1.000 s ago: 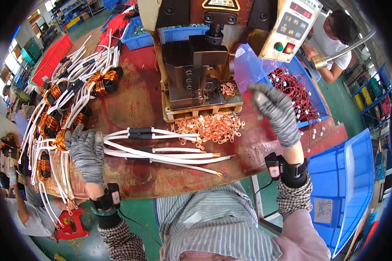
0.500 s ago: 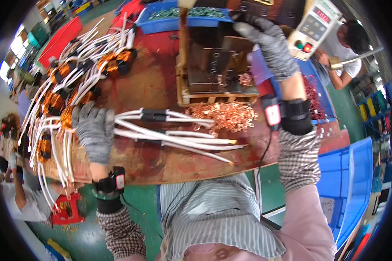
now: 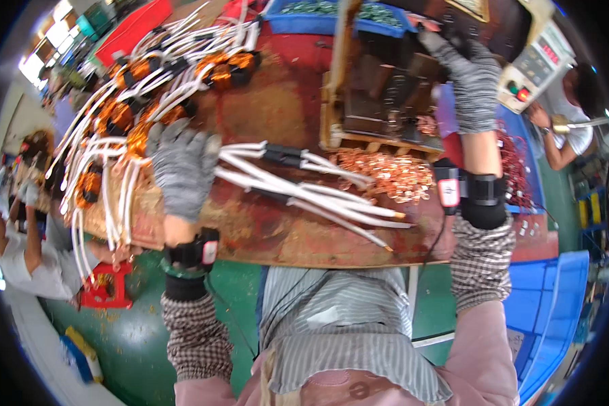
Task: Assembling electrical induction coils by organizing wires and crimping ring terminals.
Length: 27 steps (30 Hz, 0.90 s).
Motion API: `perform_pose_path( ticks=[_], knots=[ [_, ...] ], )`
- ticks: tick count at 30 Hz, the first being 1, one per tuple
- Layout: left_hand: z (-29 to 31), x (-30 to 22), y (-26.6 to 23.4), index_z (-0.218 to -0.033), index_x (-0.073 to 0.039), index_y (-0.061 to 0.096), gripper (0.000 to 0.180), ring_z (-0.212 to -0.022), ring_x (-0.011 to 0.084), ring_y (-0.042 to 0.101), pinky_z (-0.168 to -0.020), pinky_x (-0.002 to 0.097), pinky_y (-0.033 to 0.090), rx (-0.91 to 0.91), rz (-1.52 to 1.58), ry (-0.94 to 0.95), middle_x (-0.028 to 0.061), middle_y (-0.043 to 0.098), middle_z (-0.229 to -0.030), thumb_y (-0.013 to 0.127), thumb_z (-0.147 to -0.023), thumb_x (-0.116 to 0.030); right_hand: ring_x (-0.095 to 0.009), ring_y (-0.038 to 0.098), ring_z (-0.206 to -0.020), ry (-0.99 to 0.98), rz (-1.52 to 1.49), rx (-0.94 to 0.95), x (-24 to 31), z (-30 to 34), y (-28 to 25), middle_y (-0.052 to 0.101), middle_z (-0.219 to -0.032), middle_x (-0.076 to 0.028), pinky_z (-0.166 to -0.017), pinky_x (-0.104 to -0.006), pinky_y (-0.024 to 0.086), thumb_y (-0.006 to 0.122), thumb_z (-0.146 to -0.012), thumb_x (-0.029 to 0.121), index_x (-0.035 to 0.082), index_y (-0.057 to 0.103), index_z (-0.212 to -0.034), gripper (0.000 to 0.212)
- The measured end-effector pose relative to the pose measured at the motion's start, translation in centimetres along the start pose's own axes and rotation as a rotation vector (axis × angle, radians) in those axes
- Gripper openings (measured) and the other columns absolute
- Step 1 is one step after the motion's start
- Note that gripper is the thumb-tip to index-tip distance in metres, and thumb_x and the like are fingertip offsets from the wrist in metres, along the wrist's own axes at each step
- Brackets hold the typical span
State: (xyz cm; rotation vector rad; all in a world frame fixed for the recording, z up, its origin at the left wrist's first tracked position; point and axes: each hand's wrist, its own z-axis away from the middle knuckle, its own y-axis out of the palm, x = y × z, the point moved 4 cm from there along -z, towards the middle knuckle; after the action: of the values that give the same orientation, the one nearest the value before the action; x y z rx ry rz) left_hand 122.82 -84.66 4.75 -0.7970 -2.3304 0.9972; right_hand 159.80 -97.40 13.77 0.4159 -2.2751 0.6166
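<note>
My left hand (image 3: 181, 162), in a grey knitted glove, is closed over a bundle of white-sleeved wires (image 3: 277, 186). Their bare ends point right across the bench, and a black sleeve (image 3: 283, 155) wraps part of them. An orange copper coil (image 3: 137, 141) touches the fingers on the left. My right hand (image 3: 472, 81), also gloved, reaches up beside a dark metal machine (image 3: 386, 91) in a wooden-edged frame. Its fingertips are by a small reddish part at the top; whether they grip it I cannot tell. Copper terminals (image 3: 386, 174) lie heaped in front of the machine.
More coils with white leads (image 3: 115, 115) pile up at the left. Blue bins (image 3: 304, 24) hold small parts at the back. A control box (image 3: 534, 64) with a lit display stands at the right. Other people (image 3: 575, 101) work on both sides. A blue crate (image 3: 541, 291) stands lower right.
The whole view has shifted, so bench and hands sit further right in the picture. Against the bench, both hands have hardly moved.
</note>
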Motion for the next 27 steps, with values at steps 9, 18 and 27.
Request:
perform_pose_path(
  ticks=[9,18,27],
  knots=[
    [0.0,0.0,-0.7,-0.084,-0.006,0.067,0.025,-0.109,0.0253,0.050,-0.105,0.0454,0.022,0.072,-0.031,-0.046,0.0074,0.064,-0.092,0.052,-0.085,-0.027,-0.009,0.058,-0.085,-0.038,-0.280,0.212,2.2,1.0,-0.1,0.066,-0.092,-0.006,-0.079,-0.0247,0.046,0.070,-0.079,0.022,-0.001,0.063,-0.101,0.033],
    [0.1,0.1,-0.7,-0.087,-0.005,0.068,0.027,-0.109,0.0263,0.050,-0.105,0.0453,0.022,0.077,-0.048,-0.042,0.0087,0.065,-0.093,0.051,-0.086,-0.027,-0.009,0.057,-0.087,-0.036,-0.331,0.232,2.6,1.2,-0.2,0.066,-0.093,-0.005,-0.080,-0.0245,0.045,0.069,-0.080,0.023,-0.002,0.062,-0.103,0.034],
    [-0.1,0.0,-0.8,-0.085,-0.005,0.068,0.026,-0.108,0.0259,0.051,-0.105,0.0454,0.022,0.053,-0.061,-0.036,0.0079,0.065,-0.091,0.052,-0.085,-0.026,-0.009,0.058,-0.085,-0.040,-0.333,0.245,2.0,0.8,0.1,0.065,-0.094,-0.006,-0.078,-0.0243,0.047,0.068,-0.081,0.022,-0.002,0.061,-0.104,0.035]
  ],
)
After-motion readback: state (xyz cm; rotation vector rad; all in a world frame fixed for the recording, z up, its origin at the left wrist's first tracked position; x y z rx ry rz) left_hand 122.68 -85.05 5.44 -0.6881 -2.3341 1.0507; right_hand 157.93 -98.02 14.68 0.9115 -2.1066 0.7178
